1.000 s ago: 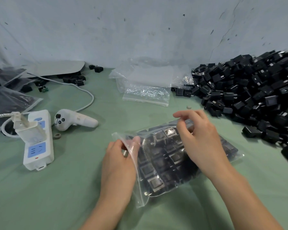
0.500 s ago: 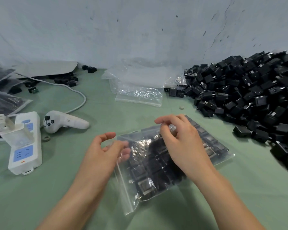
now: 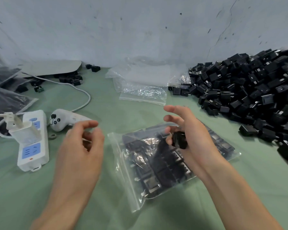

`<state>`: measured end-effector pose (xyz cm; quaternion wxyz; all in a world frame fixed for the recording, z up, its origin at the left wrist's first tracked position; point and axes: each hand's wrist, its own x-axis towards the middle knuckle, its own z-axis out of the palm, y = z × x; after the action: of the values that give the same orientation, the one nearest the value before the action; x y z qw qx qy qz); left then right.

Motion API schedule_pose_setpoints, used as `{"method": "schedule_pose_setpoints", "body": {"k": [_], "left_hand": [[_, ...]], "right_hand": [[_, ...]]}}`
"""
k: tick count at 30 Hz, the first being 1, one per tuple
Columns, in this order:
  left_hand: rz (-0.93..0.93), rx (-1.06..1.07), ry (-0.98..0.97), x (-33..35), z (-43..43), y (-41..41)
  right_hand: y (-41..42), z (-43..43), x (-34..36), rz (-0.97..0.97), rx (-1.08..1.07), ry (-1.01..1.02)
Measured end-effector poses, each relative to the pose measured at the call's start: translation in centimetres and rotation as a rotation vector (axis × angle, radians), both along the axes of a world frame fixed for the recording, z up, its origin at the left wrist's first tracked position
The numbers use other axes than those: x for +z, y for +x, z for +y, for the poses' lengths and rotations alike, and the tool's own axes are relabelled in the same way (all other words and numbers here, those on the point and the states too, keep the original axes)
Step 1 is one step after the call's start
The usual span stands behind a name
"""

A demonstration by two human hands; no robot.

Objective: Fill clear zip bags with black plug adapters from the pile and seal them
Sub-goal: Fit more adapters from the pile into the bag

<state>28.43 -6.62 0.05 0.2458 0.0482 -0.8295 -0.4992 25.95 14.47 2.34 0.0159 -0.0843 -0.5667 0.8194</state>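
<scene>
A person's left grip point(image 3: 80, 146) hovers just left of a clear zip bag point(image 3: 150, 165), fingers loosely curled and holding nothing. The right grip point(image 3: 189, 135), directly above the bag, appears to clasp one black plug adapter point(image 3: 179, 140) with its lower fingers while the upper fingers stay stretched apart. The bag lies flat on the green-covered table point(image 3: 106, 205), packed with blocky adapters in rough rows. Its zip strip point(image 3: 123, 168) runs along the edge nearest the left grip, and whether it is closed cannot be told.

The loose pile point(image 3: 256, 90) of hard, matte, boxy adapters with metal prongs heaps up to the right of the right grip. Crinkled empty bags point(image 3: 143, 92) lie beyond both grips, and a white power strip point(image 3: 33, 146) and a white controller point(image 3: 61, 119) sit left of the left grip.

The step looks like a final top-up before sealing. It would go best with the left grip lifting the upper lip of the thin, slippery film and the right sliding the adapter in flat, prongs away from the plastic. A pinch then runs along the strip end to end.
</scene>
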Motion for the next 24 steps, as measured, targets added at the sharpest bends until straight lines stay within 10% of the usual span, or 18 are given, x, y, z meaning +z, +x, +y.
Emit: {"method": "schedule_pose_setpoints", "body": {"k": [5, 12, 19, 24], "left_hand": [[-0.061, -0.492, 0.017, 0.4, 3.9, 2.3], [-0.027, -0.216, 0.253, 0.5, 1.3, 1.2], [-0.403, -0.12, 0.584, -2.0, -3.4, 0.3], [-0.493, -0.232, 0.785, -2.8, -0.5, -0.1]], "right_hand": [[0.7, -3.6, 0.5, 0.051, 0.125, 0.114], [1.7, -5.7, 1.1, 0.229, 0.245, 0.172], [-1.2, 4.9, 0.1, 0.157, -0.438, 0.661], [-1.8, 12.0, -3.1, -0.292, -0.705, 1.267]]}}
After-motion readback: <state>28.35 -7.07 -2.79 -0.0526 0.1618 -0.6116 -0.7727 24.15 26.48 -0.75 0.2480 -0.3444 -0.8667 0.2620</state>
